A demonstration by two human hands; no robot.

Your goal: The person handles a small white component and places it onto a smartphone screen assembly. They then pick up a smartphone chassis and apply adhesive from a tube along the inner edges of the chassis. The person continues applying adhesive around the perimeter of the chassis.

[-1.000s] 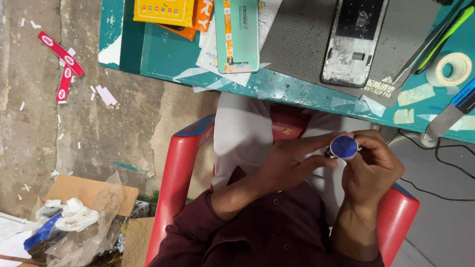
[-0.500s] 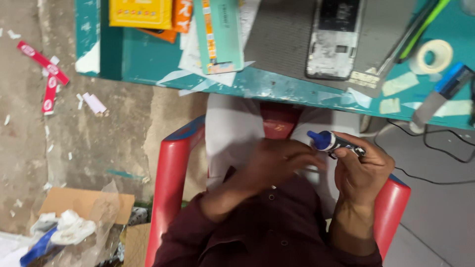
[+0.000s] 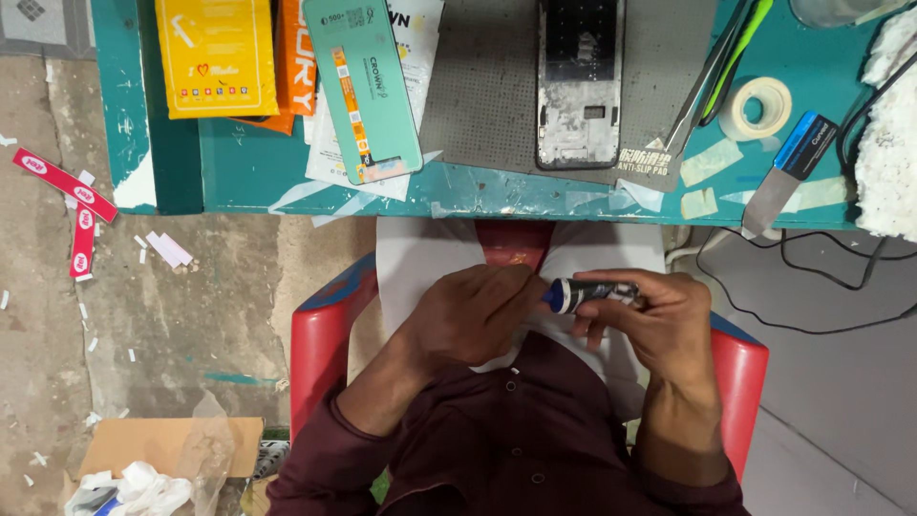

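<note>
The tube (image 3: 597,292), whose blue cap faced the camera a second ago, now lies sideways in the right hand (image 3: 659,325), the left hand (image 3: 473,315) at its cap.

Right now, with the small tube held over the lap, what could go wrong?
The left hand is at the blue cap end of the small tube, which the right hand grips. If the cap comes off, it might drop onto the littered floor and be hard to spot. A squeeze could also push the contents onto the maroon shirt or white cloth below, well away from the opened phone on the table.
</note>
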